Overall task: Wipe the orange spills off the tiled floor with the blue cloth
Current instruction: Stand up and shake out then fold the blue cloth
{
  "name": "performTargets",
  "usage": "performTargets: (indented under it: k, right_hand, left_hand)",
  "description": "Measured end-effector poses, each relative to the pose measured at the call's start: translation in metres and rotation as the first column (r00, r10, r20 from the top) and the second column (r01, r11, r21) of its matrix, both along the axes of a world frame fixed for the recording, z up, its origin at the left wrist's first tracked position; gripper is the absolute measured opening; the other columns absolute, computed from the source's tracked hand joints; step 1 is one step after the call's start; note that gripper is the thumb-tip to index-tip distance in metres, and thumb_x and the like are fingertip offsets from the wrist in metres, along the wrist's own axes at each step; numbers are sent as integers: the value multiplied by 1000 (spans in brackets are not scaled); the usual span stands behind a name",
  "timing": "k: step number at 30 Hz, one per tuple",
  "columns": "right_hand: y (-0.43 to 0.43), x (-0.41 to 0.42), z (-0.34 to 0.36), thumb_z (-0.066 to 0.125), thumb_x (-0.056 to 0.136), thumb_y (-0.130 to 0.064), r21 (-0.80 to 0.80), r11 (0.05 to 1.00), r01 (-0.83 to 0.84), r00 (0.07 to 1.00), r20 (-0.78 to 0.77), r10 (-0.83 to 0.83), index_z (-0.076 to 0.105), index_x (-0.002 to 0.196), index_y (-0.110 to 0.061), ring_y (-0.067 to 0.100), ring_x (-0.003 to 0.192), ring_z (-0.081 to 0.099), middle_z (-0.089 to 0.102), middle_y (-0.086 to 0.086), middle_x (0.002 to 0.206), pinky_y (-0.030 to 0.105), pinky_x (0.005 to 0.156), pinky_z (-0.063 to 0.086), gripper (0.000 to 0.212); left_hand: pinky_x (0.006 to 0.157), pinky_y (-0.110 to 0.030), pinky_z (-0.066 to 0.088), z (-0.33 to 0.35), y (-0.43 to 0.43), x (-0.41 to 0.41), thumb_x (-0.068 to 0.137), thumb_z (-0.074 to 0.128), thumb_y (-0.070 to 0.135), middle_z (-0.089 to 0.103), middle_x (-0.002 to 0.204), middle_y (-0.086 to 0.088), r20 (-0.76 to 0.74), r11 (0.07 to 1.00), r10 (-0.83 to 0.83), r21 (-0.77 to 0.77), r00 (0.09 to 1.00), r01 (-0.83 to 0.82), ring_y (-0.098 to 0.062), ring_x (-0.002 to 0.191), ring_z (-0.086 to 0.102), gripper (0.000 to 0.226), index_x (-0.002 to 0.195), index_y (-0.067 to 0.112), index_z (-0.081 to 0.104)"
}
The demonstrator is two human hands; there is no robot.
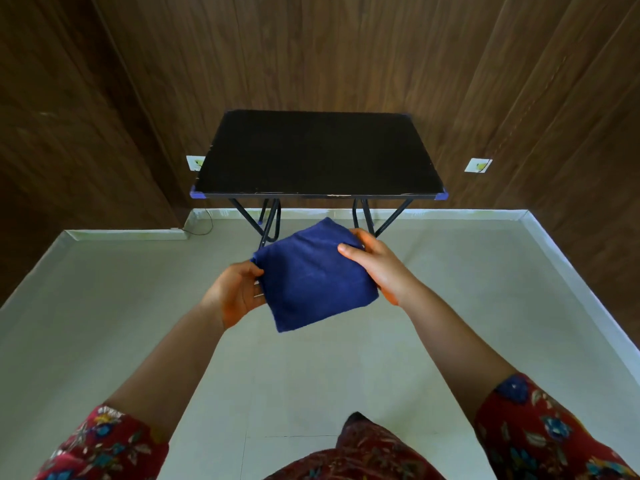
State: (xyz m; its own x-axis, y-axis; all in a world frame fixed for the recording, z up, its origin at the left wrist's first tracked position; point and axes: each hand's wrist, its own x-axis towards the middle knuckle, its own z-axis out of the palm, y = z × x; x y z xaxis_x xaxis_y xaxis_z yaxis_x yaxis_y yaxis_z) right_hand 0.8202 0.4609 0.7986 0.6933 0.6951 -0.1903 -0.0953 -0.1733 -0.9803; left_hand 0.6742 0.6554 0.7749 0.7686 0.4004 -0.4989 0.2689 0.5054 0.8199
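Note:
A folded dark blue cloth [313, 277] hangs in the air in front of me, above the pale tiled floor [104, 323]. My left hand [235, 292] grips its left edge, thumb on top and fingers underneath. My right hand [375, 263] holds the right edge, with the thumb lying across the top of the cloth. No orange spill shows on the part of the floor in view.
A small black folding table [317, 155] with blue corner caps stands against the dark wood-panelled wall [311, 46]. White wall sockets [478, 165] sit low on the wall at either side. A thin cable [201, 230] runs along the white skirting at the left.

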Motion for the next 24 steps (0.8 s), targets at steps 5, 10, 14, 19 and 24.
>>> performTargets:
  k: [5,10,14,19,24]
  right_hand:
    - [24,32,16,58,96,-20,-152,963,-223,950,186,250,63,103,-31,3,93,63,68,-13,98,20,84,48,15]
    - [54,92,21,61,93,-12,-111,963,-247,963,80,257,66,98,-29,3,90,67,72,-13,92,17,81,49,19]
    - [81,154,22,63,92,-14,-62,971,-232,973,-3,233,68,103,-25,8,93,70,74,-6,97,20,80,52,17]
    - [119,205,21,62,93,-18,-137,953,-272,952,106,287,69,103,-22,10,93,69,73,1,99,26,85,52,12]
    - [153,262,20,62,93,-22,-179,938,-297,945,83,315,70,105,-17,14,95,69,73,4,100,32,89,51,15]
  left_hand:
    - [113,-41,26,-6,17,31,84,70,23,28,155,7,-68,877,-225,422,972,232,-17,139,33,79,148,35,27]
    - [96,-20,36,18,37,95,83,68,35,62,122,17,-62,748,-473,499,879,438,4,111,57,40,122,35,58]
    - [78,-10,47,26,63,147,82,69,30,69,104,10,43,808,-429,465,902,362,3,95,65,33,112,19,60]
    - [78,-25,50,33,90,212,93,58,28,68,88,2,118,840,-274,513,954,177,-8,82,64,18,103,14,64]
    - [81,-43,50,30,132,259,91,51,-6,67,112,-8,207,783,-335,604,919,149,-35,98,64,42,125,18,56]
